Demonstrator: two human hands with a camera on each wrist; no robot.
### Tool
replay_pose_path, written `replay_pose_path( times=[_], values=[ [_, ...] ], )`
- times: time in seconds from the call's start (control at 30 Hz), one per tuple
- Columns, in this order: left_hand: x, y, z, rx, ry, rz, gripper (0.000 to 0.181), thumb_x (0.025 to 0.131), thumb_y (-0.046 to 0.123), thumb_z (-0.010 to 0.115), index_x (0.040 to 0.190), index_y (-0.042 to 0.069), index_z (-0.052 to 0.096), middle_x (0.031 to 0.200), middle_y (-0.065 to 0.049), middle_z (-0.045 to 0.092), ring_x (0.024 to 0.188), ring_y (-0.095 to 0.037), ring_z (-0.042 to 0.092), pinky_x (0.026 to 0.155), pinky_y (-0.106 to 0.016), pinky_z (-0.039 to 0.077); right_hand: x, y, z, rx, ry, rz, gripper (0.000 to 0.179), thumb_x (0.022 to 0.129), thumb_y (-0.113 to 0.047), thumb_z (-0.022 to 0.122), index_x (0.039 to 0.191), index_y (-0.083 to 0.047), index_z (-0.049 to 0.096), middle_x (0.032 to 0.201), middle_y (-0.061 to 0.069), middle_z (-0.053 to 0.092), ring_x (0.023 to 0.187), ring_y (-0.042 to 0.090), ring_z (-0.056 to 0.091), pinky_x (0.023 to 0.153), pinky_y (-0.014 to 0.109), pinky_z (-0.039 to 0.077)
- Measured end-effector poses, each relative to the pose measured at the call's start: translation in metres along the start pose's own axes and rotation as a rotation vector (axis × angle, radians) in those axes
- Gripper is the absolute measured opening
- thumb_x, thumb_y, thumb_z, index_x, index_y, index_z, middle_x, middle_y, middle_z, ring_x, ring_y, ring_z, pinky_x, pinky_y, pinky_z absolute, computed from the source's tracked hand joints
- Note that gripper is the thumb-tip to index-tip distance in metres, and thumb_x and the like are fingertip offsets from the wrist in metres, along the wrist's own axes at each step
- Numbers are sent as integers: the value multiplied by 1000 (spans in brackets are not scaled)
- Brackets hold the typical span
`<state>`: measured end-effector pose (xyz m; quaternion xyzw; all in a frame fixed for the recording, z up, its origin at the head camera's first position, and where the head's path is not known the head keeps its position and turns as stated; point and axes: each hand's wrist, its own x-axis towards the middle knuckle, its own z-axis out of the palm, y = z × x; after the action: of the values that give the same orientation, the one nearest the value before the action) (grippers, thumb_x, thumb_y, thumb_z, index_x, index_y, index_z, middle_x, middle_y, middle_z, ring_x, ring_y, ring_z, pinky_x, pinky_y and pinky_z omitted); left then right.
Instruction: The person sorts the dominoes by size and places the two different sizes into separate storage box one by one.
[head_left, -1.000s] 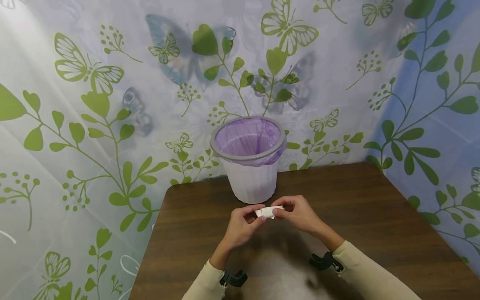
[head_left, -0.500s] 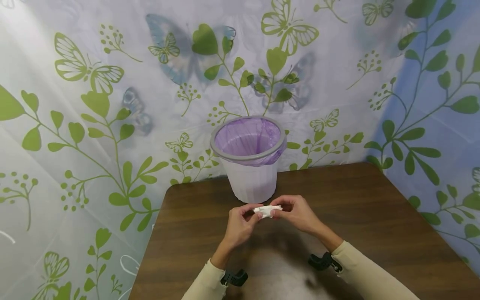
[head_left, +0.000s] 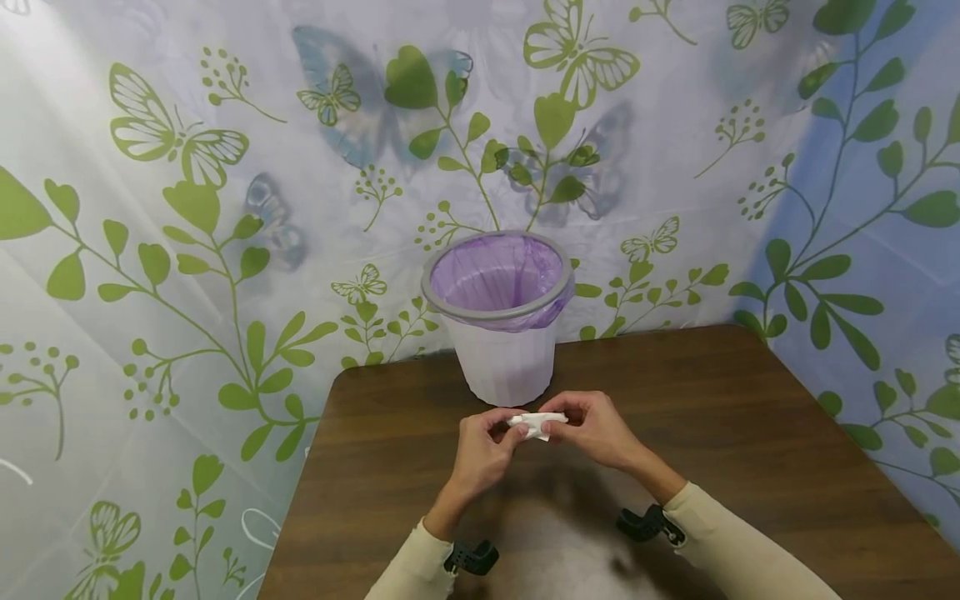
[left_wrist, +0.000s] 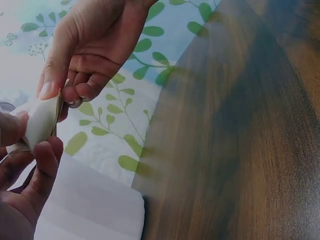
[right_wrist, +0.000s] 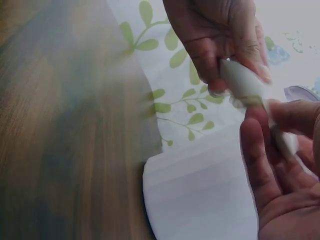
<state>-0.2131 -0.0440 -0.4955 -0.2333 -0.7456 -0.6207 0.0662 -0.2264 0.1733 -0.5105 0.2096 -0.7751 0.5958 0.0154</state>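
Between both hands, in front of the bin, is a small white folded piece of what looks like paper [head_left: 536, 424]. My left hand [head_left: 478, 454] pinches its left end between thumb and fingers. The right end is gripped the same way by my right hand [head_left: 600, 429]. In the left wrist view the white paper [left_wrist: 42, 121] shows a smooth face and a thin layered edge, with the left hand [left_wrist: 30, 185] at lower left and the right hand [left_wrist: 97, 45] above. The right wrist view shows its pointed end [right_wrist: 241, 80]. Fingers hide parts of it.
A white bin [head_left: 504, 362] with a grey rim and purple liner [head_left: 480, 279] stands at the back of the brown wooden table [head_left: 390, 467]. Behind hangs a curtain [head_left: 660, 150] printed with leaves and butterflies. Black straps [head_left: 472, 557] sit at both wrists.
The white paper has turned slightly between the fingers, and a corner of it now hangs below the thumbs. Both hands stay in almost the same place.
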Motion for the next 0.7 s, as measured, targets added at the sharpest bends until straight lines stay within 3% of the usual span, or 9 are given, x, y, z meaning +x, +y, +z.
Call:
replay_pose_path(
  times=[0.13, 0.2, 0.33, 0.43, 0.57, 0.7],
  values=[
    [0, -19, 8, -84, 28, -82, 15, 95, 1, 65, 108, -6, 69, 80, -24, 70, 47, -11, 65, 37, -30, 50, 1, -3, 2, -3, 21, -24, 10, 92, -21, 74, 99, -14, 75, 84, 6, 73, 62, 28, 68, 54, 40, 58],
    [1, -27, 9, -107, 20, -109, 18, 96, 5, 66, 111, -4, 68, 84, -22, 72, 49, -18, 68, 39, -31, 52, 1, -4, 3, -11, 33, -33, 10, 93, -20, 73, 98, -12, 75, 83, 7, 73, 60, 26, 68, 53, 41, 57],
    [1, -32, 8, -85, 3, -97, 24, 96, 10, 68, 119, 2, 67, 91, -20, 72, 56, -26, 69, 44, -33, 55, 2, -3, 3, -62, 54, -35, 6, 93, -20, 73, 94, -14, 75, 78, 4, 72, 56, 20, 67, 48, 35, 55],
    [2, -32, 6, 20, -9, -3, 34, 91, 8, 73, 124, 6, 65, 103, -16, 71, 69, -27, 71, 51, -35, 58, 2, -3, 3, -101, 73, -14, 5, 92, -20, 75, 92, -15, 74, 73, 1, 71, 54, 17, 65, 45, 32, 53],
    [3, -32, 4, 231, -32, 198, 50, 80, 7, 83, 126, 9, 64, 118, -10, 65, 92, -25, 70, 66, -38, 61, 2, -3, 3, -129, 104, 28, 6, 90, -20, 77, 90, -15, 75, 69, 0, 69, 52, 17, 64, 43, 31, 51],
    [3, -31, 5, 427, -34, 317, 55, 75, 12, 88, 125, 11, 67, 120, -4, 64, 97, -22, 65, 70, -33, 60, 2, -4, 4, -124, 121, 65, 5, 88, -19, 78, 91, -17, 75, 70, 1, 70, 52, 18, 65, 45, 32, 52]
  ],
)
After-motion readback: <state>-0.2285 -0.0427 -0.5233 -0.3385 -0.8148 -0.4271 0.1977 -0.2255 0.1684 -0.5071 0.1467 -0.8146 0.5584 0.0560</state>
